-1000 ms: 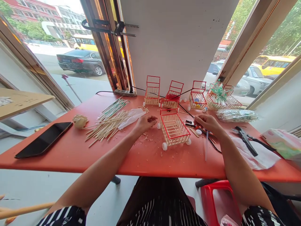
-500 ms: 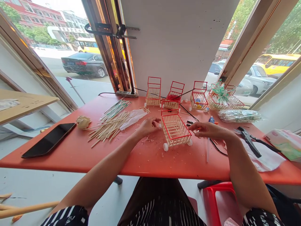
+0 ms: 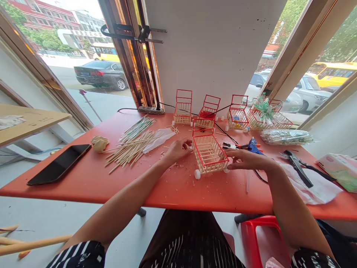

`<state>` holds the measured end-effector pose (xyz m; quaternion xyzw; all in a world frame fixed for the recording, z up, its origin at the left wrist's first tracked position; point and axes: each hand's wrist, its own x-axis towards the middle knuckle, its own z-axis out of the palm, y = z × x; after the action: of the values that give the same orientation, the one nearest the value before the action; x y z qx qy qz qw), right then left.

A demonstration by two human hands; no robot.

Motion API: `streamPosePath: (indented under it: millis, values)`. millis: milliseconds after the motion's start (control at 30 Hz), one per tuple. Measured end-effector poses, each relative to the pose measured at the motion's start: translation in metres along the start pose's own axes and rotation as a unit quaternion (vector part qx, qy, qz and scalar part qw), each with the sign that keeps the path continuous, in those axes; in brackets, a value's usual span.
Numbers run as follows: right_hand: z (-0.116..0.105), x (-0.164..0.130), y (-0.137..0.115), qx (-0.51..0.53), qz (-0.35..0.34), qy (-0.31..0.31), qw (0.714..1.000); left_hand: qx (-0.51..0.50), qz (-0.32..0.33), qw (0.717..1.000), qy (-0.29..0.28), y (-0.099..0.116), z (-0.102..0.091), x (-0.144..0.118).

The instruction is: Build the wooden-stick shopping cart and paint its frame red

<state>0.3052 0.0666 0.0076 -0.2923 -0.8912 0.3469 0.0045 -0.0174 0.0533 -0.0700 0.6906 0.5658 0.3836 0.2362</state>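
A miniature shopping cart [image 3: 209,156] of pale sticks, with a red rim and handle and white wheels, stands on the red table before me. My left hand [image 3: 180,149] is at its rear left side, thumb and fingertips closed about the wheel there. On the other side, my right hand [image 3: 248,159] has its fingers apart and curved, with the tips by the front right wheel, which they partly cover. Just behind that hand lies a blue glue gun [image 3: 253,146], partly hidden by it.
Similar carts, such as this one [image 3: 183,108], line the back. Loose sticks [image 3: 131,152], a phone [image 3: 60,163] and crumpled paper [image 3: 99,143] lie left. Pliers [image 3: 298,169], a white sheet [image 3: 320,191] and a tissue pack [image 3: 338,169] are right. A black cord [image 3: 260,176] runs behind my right hand.
My right hand has come down and closer to the cart's front right wheel, and more of the glue gun shows. My left fingers have closed in at the rear wheel. The cart has barely shifted.
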Motion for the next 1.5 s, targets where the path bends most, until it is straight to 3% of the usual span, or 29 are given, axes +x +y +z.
streamPosePath:
  millis: [333, 833, 1500]
  values:
    - [-0.001, -0.001, -0.002, 0.001, 0.005, 0.008, 1.000, -0.011, 0.020, 1.000, 0.017, -0.008, 0.004, 0.003]
    - [0.000, -0.002, -0.005, 0.001, -0.008, 0.025, 1.000, -0.108, 0.026, 0.990, 0.084, -0.011, 0.007, 0.006]
    - [0.001, 0.004, -0.004, 0.004, -0.020, 0.079, 0.997, -0.166, 0.037, 0.976, 0.133, -0.010, 0.005, 0.006]
